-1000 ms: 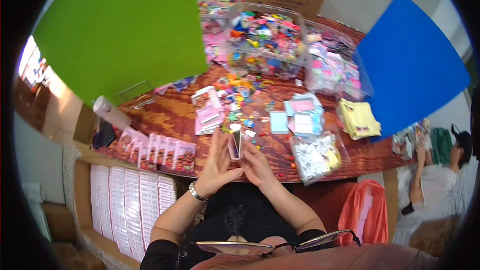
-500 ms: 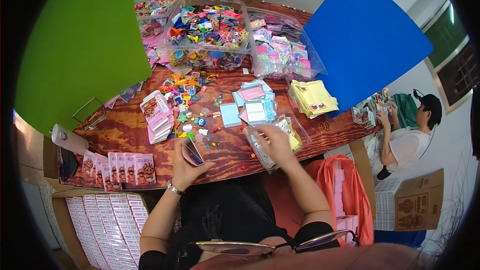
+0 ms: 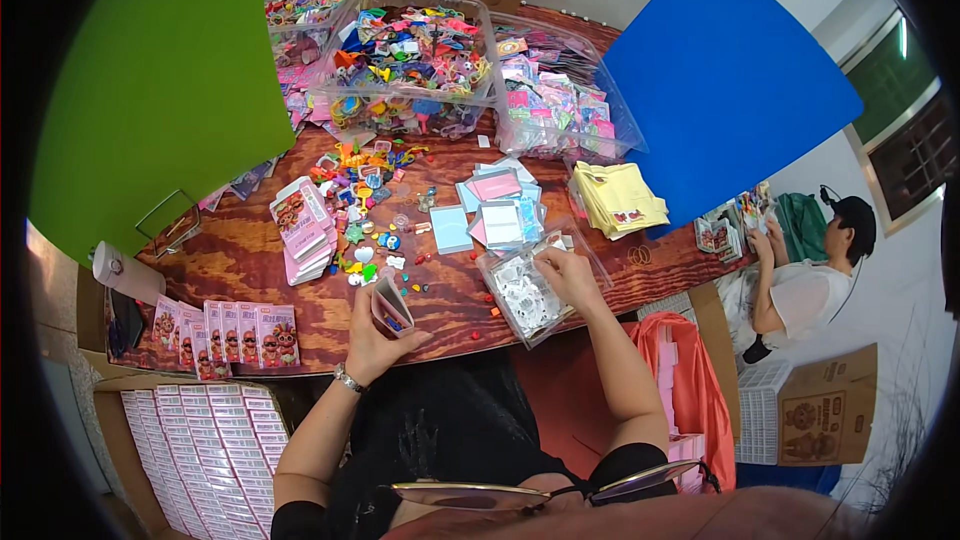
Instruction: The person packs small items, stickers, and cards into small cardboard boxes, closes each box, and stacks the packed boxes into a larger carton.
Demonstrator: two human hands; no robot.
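My left hand [image 3: 378, 342] is wrapped round a small open-topped packet [image 3: 392, 306], its mouth tilted up toward me; small dark and coloured pieces show inside. My right hand [image 3: 572, 280] is over a clear plastic tray [image 3: 527, 338] at the table's near edge, fingertips drawn together at its far right part. White pieces with black line drawings [image 3: 527, 292] fill the tray's left part. What the right fingertips pinch, if anything, is hidden. Just beyond the left hand lie loose small plastic toys [image 3: 366, 236] in many colours.
Pink printed packets lie stacked [image 3: 305, 230] and in a row [image 3: 240, 333] at left. Blue and pink cards [image 3: 497, 208] and yellow packets [image 3: 618, 198] lie beyond the tray. Clear bins [image 3: 412, 100] of trinkets stand behind. Green [image 3: 150, 90] and blue panels [image 3: 730, 80] flank the table; another person [image 3: 800, 285] works at right.
My right hand has shifted toward the tray's far right side, uncovering more white pieces. The packet in my left hand has turned, so its opening shows more. The whole view has shifted slightly.
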